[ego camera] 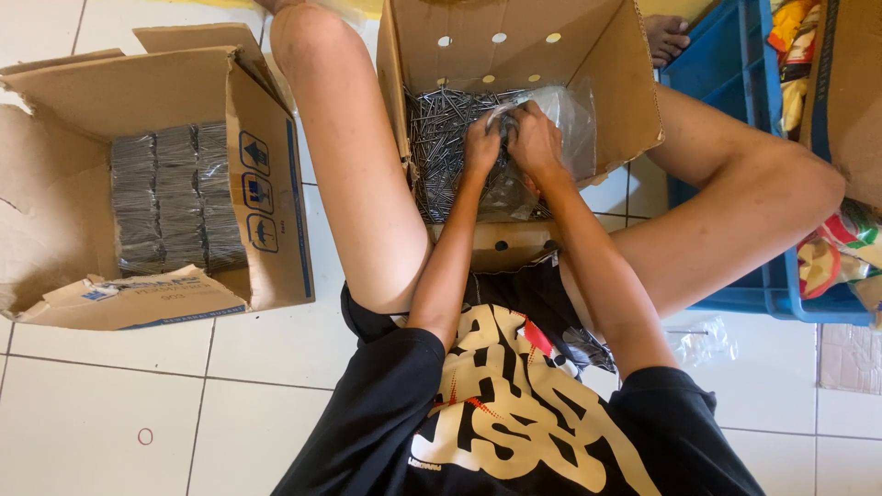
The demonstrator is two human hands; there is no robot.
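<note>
Nails (441, 138) fill the bottom of the open box (514, 37) that sits on the floor between the person's bare legs, and both hands work right over them. Left hand (481, 142) and right hand (536, 138) are pressed close together, fingers curled, both gripping the mouth of a clear bag (570, 119). The bag bulges out to the right of the right hand, lying on the nails against the box's right wall; whether it already has nails inside I cannot tell through the crumpled plastic. Loose nails spread to the left of the left hand and below both wrists, grey and thin, lying crosswise in a heap.

Far to the left of the left hand, well apart, a second box (266, 184) lies on its side on the white tiled floor (92, 413), with rows of grey packets (175, 197) stacked tight inside. To the right of the right hand, past the raised knee, stands a blue crate (735, 64) holding colourful wrappers (845, 243). Near the right elbow another clear bag (703, 344) lies flat on the tiles. A bare foot (663, 37) shows just beyond the box's far right corner.
</note>
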